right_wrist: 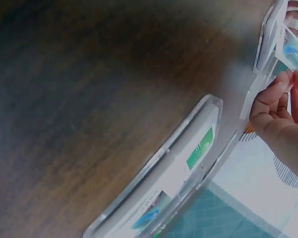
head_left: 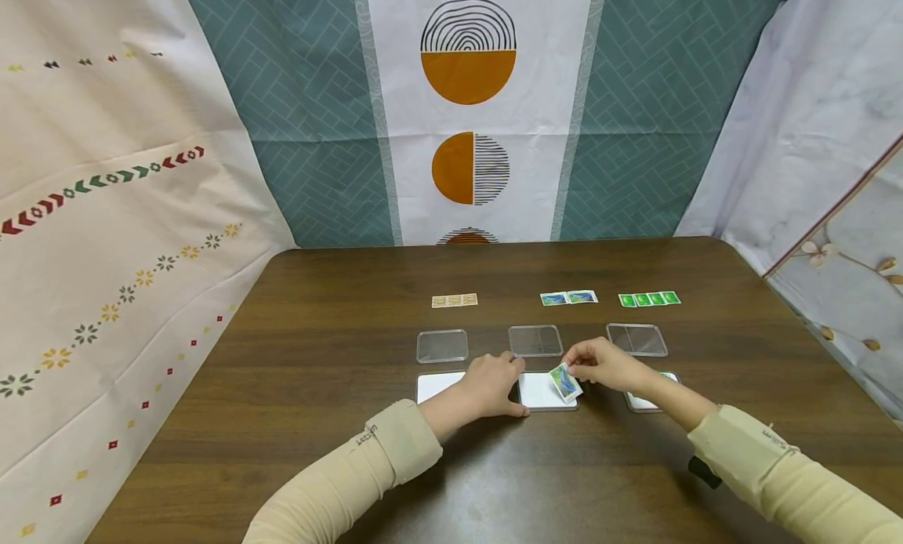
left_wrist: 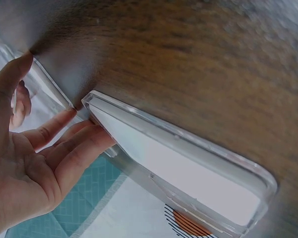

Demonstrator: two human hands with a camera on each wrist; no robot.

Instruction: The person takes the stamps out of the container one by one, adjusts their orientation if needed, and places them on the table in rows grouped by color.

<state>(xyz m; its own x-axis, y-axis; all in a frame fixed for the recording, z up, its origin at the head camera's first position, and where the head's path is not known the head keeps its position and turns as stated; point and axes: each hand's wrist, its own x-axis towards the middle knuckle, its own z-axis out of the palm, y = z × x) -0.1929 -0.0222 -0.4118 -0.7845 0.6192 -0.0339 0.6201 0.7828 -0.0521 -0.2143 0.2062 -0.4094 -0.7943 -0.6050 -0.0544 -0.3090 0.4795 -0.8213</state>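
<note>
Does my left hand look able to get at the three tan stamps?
Probably yes: your left hand, touching the middle case, has only flat clear lids between it and the tan stamps.

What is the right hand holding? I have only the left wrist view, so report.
Observer: The head view shows the right hand pinching a blue-and-green stamp over the middle case.
Operator: Check the right case.
Observer: In the right wrist view, a green stamp lies in the right case.
Operator: Now tell me what lies beyond that case.
Observer: The head view shows a row of four green stamps on the table, past a clear cover.
</note>
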